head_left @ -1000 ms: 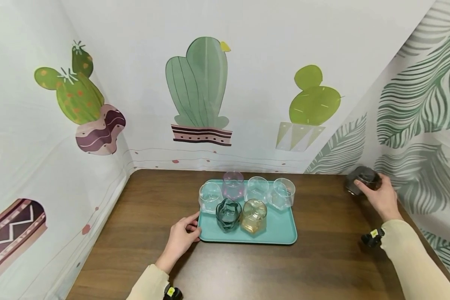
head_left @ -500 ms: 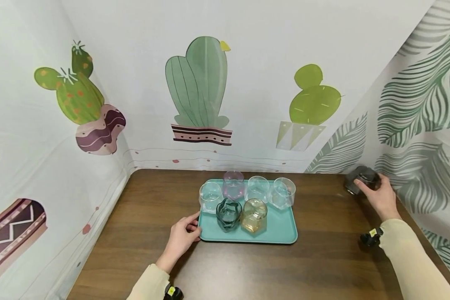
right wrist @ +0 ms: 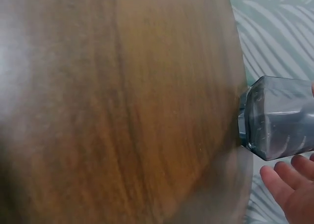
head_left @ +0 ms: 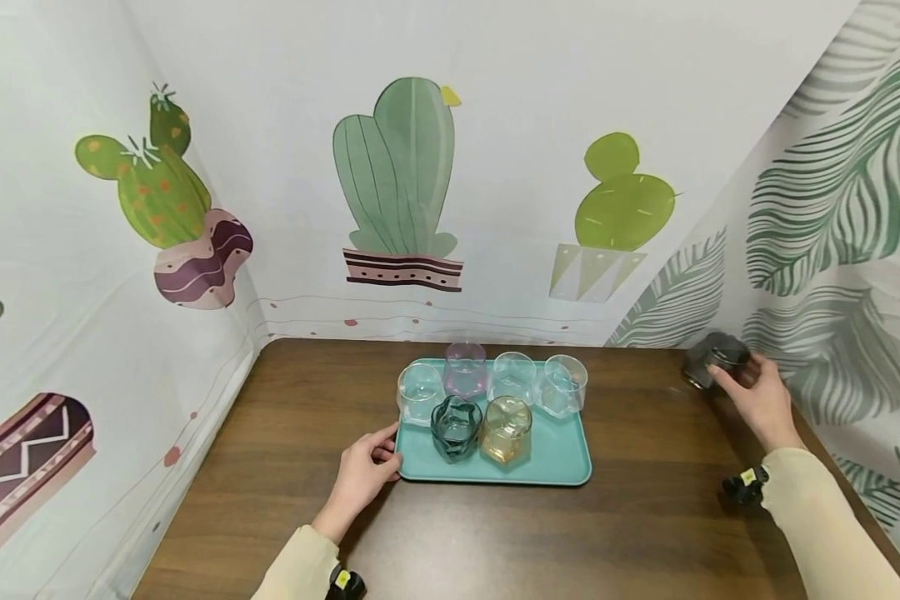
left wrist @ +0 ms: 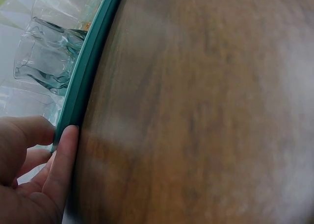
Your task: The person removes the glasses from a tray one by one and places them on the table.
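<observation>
Six glasses (head_left: 457,429) crowd the tray (head_left: 558,462), whose left edge the left grip (head_left: 362,467) pinches, probably for steadiness, while the right grip (head_left: 759,402), fingers parted, flanks a dark glass (head_left: 722,352) well right of the tray, perhaps to avoid tipping it

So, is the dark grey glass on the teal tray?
No, the dark grey glass is right of the teal tray, with wooden table between them.

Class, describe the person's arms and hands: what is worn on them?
The left sleeve and right sleeve are pale cream. A black device with a yellow patch shows by each sleeve. The left hand and right hand wear no gloves.
</observation>
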{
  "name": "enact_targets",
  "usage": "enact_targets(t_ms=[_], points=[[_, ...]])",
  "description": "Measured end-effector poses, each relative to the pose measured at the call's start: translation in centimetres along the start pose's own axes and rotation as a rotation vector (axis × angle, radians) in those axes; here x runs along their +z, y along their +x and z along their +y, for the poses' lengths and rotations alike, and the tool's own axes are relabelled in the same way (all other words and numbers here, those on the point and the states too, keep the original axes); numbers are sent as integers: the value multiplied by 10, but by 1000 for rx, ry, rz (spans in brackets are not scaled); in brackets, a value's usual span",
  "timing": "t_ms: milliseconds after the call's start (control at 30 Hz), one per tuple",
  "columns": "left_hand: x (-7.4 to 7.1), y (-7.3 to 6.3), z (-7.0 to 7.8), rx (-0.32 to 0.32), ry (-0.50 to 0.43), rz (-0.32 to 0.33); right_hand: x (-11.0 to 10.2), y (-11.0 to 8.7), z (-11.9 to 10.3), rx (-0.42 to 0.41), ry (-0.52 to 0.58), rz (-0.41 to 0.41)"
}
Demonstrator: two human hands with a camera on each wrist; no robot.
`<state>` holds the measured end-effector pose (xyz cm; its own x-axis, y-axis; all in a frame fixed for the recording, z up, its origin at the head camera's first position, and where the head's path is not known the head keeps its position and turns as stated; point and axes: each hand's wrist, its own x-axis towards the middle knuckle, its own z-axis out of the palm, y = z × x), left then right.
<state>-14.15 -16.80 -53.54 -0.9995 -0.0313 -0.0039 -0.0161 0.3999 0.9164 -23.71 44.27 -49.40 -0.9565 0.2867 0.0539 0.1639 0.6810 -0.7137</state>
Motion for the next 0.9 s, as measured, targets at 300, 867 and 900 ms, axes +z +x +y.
enact_targets(t_ms=[300,867,900], points=[[0,-1,-1,1,-11,5,-6,-20,-5,-66,-39,-5],[-1,-2,-2,3,-19,2,1,-60,-31,-173,-22,71],[-1,-2,-2,2,-18,3,1,-62,-33,-182,-22,74]])
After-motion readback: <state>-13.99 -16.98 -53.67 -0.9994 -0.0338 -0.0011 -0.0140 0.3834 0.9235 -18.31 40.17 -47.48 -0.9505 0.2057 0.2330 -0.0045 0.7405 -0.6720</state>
